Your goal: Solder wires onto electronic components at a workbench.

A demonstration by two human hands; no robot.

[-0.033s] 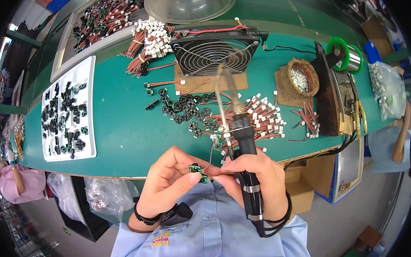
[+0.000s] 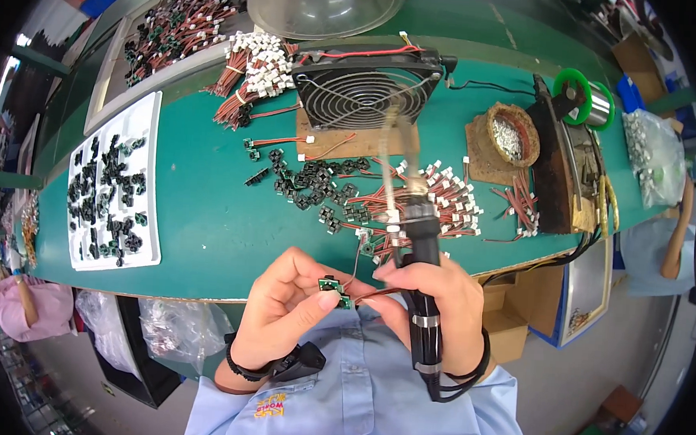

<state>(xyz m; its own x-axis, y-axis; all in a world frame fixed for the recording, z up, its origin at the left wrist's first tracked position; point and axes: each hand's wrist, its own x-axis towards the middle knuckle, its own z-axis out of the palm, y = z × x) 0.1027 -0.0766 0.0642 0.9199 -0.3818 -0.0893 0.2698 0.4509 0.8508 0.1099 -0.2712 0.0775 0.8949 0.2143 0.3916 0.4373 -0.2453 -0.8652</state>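
My left hand [image 2: 285, 313] has its fingers closed on a small green circuit board [image 2: 330, 286], thumb against it, near the front edge of the tabletop [image 2: 205, 209]. My right hand [image 2: 460, 316] has its fingers wrapped around the soldering iron [image 2: 421, 234], and brown wires [image 2: 383, 291] run from the board to that hand; whether the fingertips pinch them I can't quite tell. To do this well, I'd brace the board firmly, line the wire ends up, and touch the heat down only briefly. The iron's tip points away, blurred, toward the fan [image 2: 363, 99]. Loose black-and-green parts [image 2: 306, 187] and a heap of white-plugged leads [image 2: 454, 196] lie just beyond, so a low swing might snag or scorch them. The white tray [image 2: 151, 169] sits well left, the solder spool [image 2: 602, 105] far right
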